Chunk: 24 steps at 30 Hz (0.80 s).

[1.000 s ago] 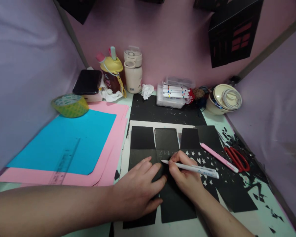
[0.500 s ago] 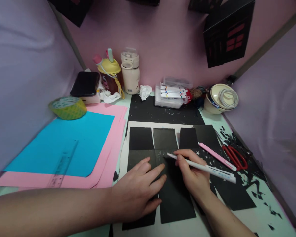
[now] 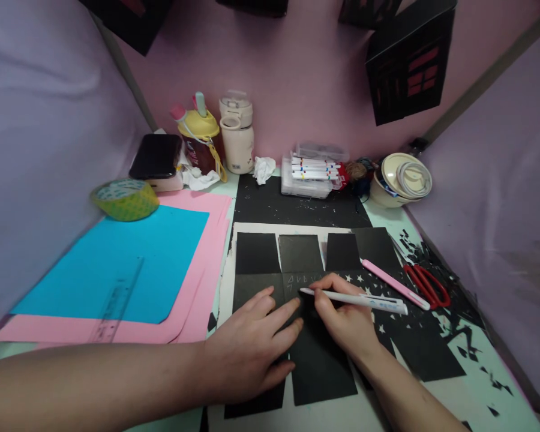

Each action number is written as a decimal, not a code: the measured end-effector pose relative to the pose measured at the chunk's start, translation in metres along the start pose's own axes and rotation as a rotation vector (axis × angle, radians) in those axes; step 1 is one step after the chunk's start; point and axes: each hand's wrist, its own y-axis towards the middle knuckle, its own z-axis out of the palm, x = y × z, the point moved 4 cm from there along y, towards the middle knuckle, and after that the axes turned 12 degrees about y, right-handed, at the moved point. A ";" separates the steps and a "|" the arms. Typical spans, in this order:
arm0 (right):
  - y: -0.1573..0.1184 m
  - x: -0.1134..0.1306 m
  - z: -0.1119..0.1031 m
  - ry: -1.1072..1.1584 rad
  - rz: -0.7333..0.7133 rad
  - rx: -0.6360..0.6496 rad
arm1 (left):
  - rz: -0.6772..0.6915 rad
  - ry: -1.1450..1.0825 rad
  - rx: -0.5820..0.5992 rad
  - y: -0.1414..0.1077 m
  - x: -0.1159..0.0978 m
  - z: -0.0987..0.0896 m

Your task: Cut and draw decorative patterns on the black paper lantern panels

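Observation:
A sheet of black cardboard (image 3: 321,354) with cut flaps lies on a white board (image 3: 247,227). Spread flat on its left part is my left hand (image 3: 258,339), fingers apart and pressing on the card. My right hand (image 3: 346,315) grips a white pen (image 3: 364,299), its tip at the card just right of my left fingertips. Small pale triangle marks run along the fold near the tip. Star-shaped cutouts (image 3: 360,278) show in the card's right part, partly behind my right hand.
A pink craft knife (image 3: 396,284), red-handled scissors (image 3: 427,287) and black paper scraps (image 3: 470,348) lie right. On the left are blue paper (image 3: 162,258), pink sheets (image 3: 216,228), a clear ruler (image 3: 119,300) and tape roll (image 3: 126,201). Bottles (image 3: 237,141) and a marker box (image 3: 308,186) stand behind.
My right hand has moved slightly left and down with the pen, and the pen now lies at a flatter angle. My left hand stays in place.

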 end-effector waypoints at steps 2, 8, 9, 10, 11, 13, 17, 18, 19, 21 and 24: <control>0.001 0.000 0.002 0.013 -0.008 0.022 | 0.000 -0.003 0.002 0.000 0.000 0.000; 0.002 0.001 0.004 0.009 -0.029 0.032 | 0.006 0.001 0.030 0.000 0.000 0.001; 0.002 0.002 0.004 0.004 -0.035 0.032 | 0.006 -0.001 0.035 0.000 0.000 0.001; 0.002 0.002 0.004 -0.002 -0.041 0.032 | 0.005 -0.003 0.037 0.000 0.000 0.001; 0.002 0.002 0.004 -0.006 -0.046 0.033 | 0.006 -0.004 0.036 0.000 0.000 0.001; 0.001 0.003 0.004 -0.013 -0.051 0.035 | 0.009 -0.005 0.031 0.000 0.000 0.000; 0.001 0.004 0.005 -0.003 -0.070 0.037 | 0.003 -0.005 0.019 0.001 0.000 0.000; 0.001 0.005 0.005 0.000 -0.073 0.039 | 0.001 -0.003 0.021 0.001 0.000 0.000; 0.002 0.005 0.005 0.003 -0.074 0.042 | 0.002 -0.001 0.027 0.001 0.000 0.000; 0.002 0.006 0.006 0.004 -0.072 0.052 | 0.005 0.000 0.040 0.001 0.000 0.000; 0.002 0.006 0.007 0.002 -0.071 0.058 | 0.011 -0.003 0.047 0.001 0.000 0.000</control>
